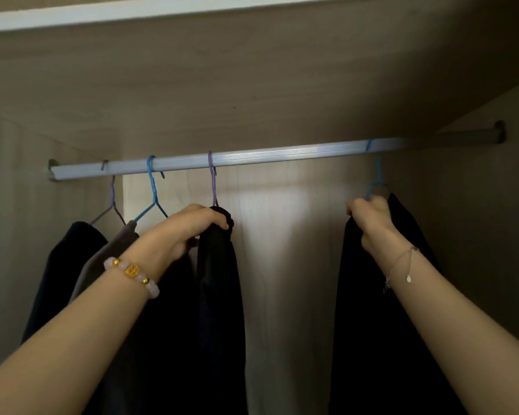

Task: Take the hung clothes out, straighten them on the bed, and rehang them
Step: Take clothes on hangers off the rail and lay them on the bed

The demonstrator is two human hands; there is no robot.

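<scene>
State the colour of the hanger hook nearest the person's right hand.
Blue hanger hook, clearest in the head view.

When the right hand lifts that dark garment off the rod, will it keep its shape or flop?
Likely floppy: the dark garment hangs in long limp folds below the right hand. The thin blue hanger probably gives little support, so it may swing. It looks long, so it may drag.

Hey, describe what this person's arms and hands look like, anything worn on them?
Both forearms are bare, with no sleeves in view. The left wrist wears a bead bracelet of pale pink beads with gold ones between. The right wrist wears a thin silver chain bracelet with a small dangling charm. No rings can be seen.
</scene>
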